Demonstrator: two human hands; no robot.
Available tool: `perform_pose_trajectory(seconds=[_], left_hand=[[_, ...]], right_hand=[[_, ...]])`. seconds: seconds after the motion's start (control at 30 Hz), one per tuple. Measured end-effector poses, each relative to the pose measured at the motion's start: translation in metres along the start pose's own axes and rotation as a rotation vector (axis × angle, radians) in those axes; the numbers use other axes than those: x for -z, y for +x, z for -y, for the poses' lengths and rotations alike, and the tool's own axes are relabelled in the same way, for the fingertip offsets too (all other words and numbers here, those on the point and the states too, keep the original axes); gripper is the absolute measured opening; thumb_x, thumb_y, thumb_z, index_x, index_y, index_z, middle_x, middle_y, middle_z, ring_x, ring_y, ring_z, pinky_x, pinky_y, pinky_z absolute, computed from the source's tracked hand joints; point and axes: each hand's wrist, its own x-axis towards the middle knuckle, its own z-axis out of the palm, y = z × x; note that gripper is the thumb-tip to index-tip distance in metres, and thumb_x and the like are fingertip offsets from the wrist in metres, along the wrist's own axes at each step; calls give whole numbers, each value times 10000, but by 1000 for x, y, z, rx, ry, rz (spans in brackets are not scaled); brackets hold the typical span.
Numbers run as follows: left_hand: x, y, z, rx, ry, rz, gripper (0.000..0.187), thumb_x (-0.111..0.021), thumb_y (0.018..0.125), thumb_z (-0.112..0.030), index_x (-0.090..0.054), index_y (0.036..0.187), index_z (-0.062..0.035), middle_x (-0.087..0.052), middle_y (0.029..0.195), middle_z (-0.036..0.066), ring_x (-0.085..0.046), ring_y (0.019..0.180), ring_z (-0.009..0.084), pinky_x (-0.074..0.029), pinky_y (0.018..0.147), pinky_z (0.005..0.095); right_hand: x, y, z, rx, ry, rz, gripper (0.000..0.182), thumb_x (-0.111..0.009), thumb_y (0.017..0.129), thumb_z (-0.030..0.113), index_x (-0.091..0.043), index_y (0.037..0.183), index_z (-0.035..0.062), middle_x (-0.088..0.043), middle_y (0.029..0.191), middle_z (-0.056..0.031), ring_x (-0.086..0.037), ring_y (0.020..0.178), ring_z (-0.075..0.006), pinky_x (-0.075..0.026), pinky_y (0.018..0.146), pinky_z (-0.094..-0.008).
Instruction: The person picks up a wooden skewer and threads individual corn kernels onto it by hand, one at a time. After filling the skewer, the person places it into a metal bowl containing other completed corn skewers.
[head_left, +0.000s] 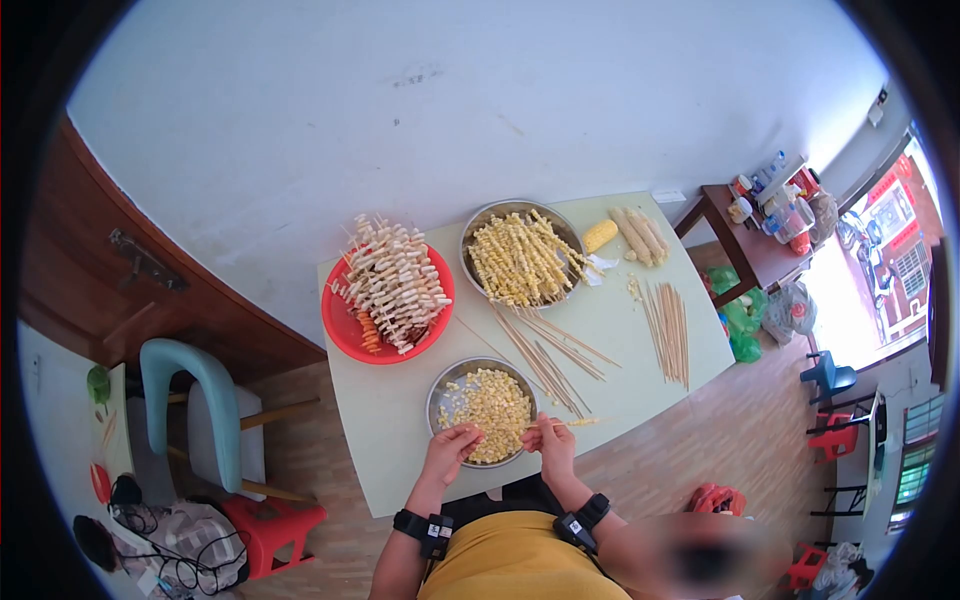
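A metal bowl of loose corn kernels (497,404) stands at the table's near edge, between my hands. My right hand (552,448) pinches a thin bamboo skewer (577,422); yellow kernels are threaded on the part sticking out to the right. Over the bowl's near left rim, my left hand (455,450) has its thumb and fingers pinched together; whatever they hold is too small to make out. Beyond lies a larger metal bowl (468,232) heaped with corn-kernel skewers (522,255). Bare skewers (545,365) lie loose just past the kernel bowl.
A red basin (338,338) at the table's left holds skewers of pale slices (395,285). More bare skewers (668,335), stripped cobs (640,237) and a yellow corn cob (600,236) lie to the right. A chair (220,420) and red stool (275,530) stand left.
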Motion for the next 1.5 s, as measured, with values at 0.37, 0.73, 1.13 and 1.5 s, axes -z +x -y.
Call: perform_pose_trajectory(seconds=[0.37,0.73,1.13,1.5], left_hand=[[-1,4,5,-50,67,-71,168,-570,774,-97,-559,913,-4,-588,777,47,-549,689,95,-427,604,177],[7,3,-3,-1,139,-42,158,-565,777,-99,-555,913,-20,-580,762,36,-521,649,65,-420,578,164],[-17,-3,11,99,202,140,242,-510,784,-52,-499,1015,18,-560,933,115,-548,839,169,-445,741,250],[8,-5,3,-50,61,-13,248,-411,841,-30,-436,1072,57,-511,1052,201,-534,956,246,-450,810,273]], right_hand=[[-10,-3,-6,-272,159,82,319,-426,858,329,-502,909,23,-536,604,-49,-481,498,-99,-385,484,-212],[9,7,-15,-193,128,97,312,-356,888,284,-499,960,16,-532,627,-45,-476,526,-101,-386,509,-207],[-9,-7,-14,-310,136,234,224,-466,846,221,-502,977,43,-537,670,-36,-492,561,-107,-403,524,-214],[1,-13,36,270,1,114,92,-557,759,26,-479,807,29,-543,676,-27,-501,544,-74,-405,508,-185]])
